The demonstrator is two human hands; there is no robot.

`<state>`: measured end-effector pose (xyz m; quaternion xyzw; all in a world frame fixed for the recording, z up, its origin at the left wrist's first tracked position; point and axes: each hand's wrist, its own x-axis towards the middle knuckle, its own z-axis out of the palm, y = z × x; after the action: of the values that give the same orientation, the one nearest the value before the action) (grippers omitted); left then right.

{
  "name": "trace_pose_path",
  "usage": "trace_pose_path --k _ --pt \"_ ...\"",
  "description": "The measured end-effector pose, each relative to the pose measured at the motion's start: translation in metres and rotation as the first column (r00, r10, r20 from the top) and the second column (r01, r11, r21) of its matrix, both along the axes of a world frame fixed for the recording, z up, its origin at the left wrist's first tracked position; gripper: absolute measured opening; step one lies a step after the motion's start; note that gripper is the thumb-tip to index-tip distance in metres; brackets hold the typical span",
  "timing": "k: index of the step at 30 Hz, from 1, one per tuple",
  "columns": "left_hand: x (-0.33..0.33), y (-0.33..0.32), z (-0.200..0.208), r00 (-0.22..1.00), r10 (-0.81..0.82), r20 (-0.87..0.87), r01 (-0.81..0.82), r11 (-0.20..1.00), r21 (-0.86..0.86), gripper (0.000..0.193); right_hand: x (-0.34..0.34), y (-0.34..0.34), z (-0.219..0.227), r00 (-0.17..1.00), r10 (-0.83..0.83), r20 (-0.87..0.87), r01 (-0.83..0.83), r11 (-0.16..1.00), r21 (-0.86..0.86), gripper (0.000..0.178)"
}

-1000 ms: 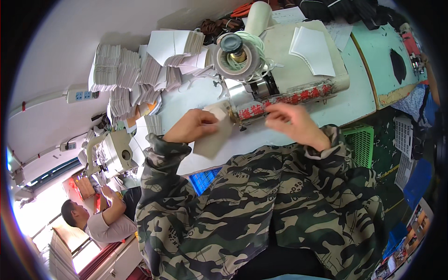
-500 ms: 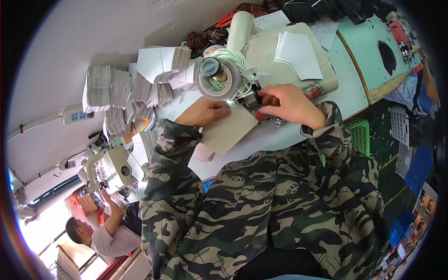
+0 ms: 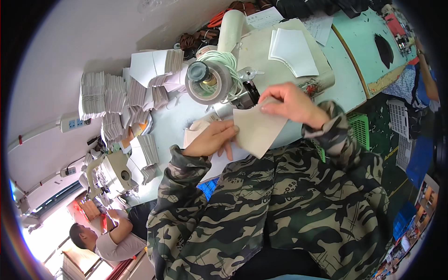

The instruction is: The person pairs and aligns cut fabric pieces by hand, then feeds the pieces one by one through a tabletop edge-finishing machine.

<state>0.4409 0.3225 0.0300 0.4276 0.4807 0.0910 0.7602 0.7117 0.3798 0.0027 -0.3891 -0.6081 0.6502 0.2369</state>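
My right hand (image 3: 291, 105) pinches the upper right edge of a flat beige cut panel (image 3: 261, 128). The panel has a curved side and tilts over the bench edge, close to my jacket. At its left edge my left hand (image 3: 212, 138) has closed, with the thumb against the panel; some of those fingers are partly hidden. Just beyond the panel stands a small bench machine, its metal head (image 3: 246, 96) beside a round clear-rimmed part with a dark knob (image 3: 198, 71). Other beige pieces (image 3: 198, 128) lie beside my left hand, partly covered by it.
Stacked pale cut pieces (image 3: 102, 95) line the wall on the left. White panels (image 3: 294, 51) rest on the machine's flat cover, near coiled pale cord (image 3: 224, 60). A green crate (image 3: 358, 130) stands right of the bench. One person (image 3: 116, 240) sits lower left; another's arm (image 3: 423, 70) shows at right.
The beige panel has come away from the machine head toward me and turned. My left hand has moved down to its left edge; my right hand now grips its upper right.
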Motion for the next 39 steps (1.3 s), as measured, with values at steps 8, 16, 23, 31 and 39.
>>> trace_pose_path --k 8,16,23,31,39 --pt "-0.026 0.014 -0.029 0.882 0.011 -0.472 0.186 0.910 0.370 0.029 -0.036 -0.068 -0.044 0.990 -0.058 0.125 0.097 0.937 -0.334 0.024" --pt "0.001 0.046 0.002 0.834 -0.032 -0.551 0.382 0.754 0.535 0.036 0.013 -0.068 -0.027 0.966 -0.258 -0.031 0.220 0.875 -0.432 0.027" --pt "-0.069 -0.014 -0.041 0.384 0.112 -0.917 0.703 0.608 0.369 0.032 0.072 0.015 0.024 0.800 -0.572 0.182 0.279 0.623 0.731 0.025" --pt "-0.083 -0.062 -0.052 0.442 0.251 -0.861 0.714 0.482 0.508 0.028 0.007 -0.035 -0.005 0.963 -0.208 0.173 0.085 0.840 0.536 0.027" --pt "-0.051 -0.010 -0.010 0.959 -0.205 -0.198 0.241 0.954 0.180 0.016 -0.004 -0.071 -0.015 0.998 0.008 0.068 -0.019 0.988 0.152 0.028"
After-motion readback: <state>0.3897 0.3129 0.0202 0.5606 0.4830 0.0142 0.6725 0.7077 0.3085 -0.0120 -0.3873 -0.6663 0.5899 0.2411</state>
